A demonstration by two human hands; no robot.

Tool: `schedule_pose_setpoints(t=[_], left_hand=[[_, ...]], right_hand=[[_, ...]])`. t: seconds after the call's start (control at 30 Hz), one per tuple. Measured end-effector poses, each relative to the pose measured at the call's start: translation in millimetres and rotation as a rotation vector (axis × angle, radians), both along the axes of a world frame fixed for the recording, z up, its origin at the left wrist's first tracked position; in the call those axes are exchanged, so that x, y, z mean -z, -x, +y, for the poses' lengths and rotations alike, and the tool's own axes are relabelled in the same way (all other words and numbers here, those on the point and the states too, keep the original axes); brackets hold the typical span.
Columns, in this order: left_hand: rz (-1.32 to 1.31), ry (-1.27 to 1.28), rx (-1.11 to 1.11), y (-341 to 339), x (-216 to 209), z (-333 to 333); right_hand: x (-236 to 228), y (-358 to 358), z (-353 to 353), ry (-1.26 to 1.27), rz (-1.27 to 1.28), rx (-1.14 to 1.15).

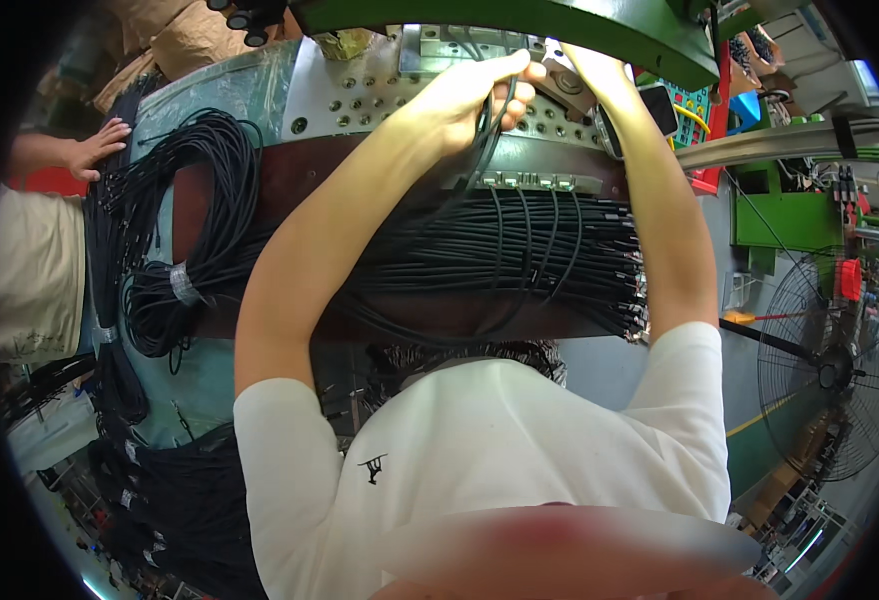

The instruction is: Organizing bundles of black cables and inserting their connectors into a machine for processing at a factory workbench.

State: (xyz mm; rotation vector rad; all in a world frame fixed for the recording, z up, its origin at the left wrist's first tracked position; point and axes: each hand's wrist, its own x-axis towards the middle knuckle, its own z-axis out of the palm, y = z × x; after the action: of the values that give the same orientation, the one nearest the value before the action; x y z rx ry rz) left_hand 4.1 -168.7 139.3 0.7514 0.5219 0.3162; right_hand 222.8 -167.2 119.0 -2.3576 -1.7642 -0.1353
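Observation:
My left hand (495, 100) is closed around a few black cables (483, 150), which hang down from its fingers. It is over a metal bed plate (350, 100) full of holes, beside a metal fixture block (567, 82). My right hand (592, 62) reaches in under a green machine frame (550, 28), which hides its fingers. Nearer to me, a metal strip (530, 182) holds several cable ends in a row. Below it, a thick sheaf of black cables (450, 250) lies across the dark red board (290, 165), with metal ends at the right.
Tied coils of black cable (205, 185) lie on the left of the table. A co-worker's hand (98, 148) rests by another bundle. More cables (180, 500) are heaped at lower left. At right are a button panel (693, 108) and a fan (832, 365).

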Motion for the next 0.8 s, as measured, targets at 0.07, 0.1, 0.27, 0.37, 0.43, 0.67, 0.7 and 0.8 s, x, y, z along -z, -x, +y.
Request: schedule_pose_setpoints(t=[0.07, 0.1, 0.27, 0.37, 0.43, 0.67, 0.7, 0.8], left_hand=[[0.122, -0.008, 0.026, 22.8, -6.3, -15.0], [0.119, 0.033, 0.039, 34.3, -8.5, -23.8], [0.099, 0.136, 0.012, 51.3, -12.3, -47.8], [0.062, 0.061, -0.018, 68.9, -11.8, -59.4], [-0.115, 0.309, 0.186, 94.6, -13.2, -74.8], [-0.419, -0.071, -0.51, 267.6, -46.5, -43.1], [-0.514, -0.103, -0.578, 290.0, -43.8, -24.0], [-0.327, -0.079, -0.692, 330.3, -9.2, 21.9]], right_hand=[[-15.9, 10.4, -24.4, -0.072, 0.043, -0.049], [-20.9, 15.0, -36.7, -0.111, 0.126, -0.111], [-27.2, 34.0, -66.0, -0.154, 0.273, -0.172], [-24.4, 38.4, -67.9, -0.261, 0.303, -0.284], [-21.3, 37.5, -71.5, -0.418, 0.395, -0.599], [-0.3, 25.4, -86.3, -0.158, 0.64, -0.503], [5.1, 27.9, -83.3, -0.143, 0.696, -0.463], [19.5, 45.0, -69.9, -0.265, 0.249, -0.525]])
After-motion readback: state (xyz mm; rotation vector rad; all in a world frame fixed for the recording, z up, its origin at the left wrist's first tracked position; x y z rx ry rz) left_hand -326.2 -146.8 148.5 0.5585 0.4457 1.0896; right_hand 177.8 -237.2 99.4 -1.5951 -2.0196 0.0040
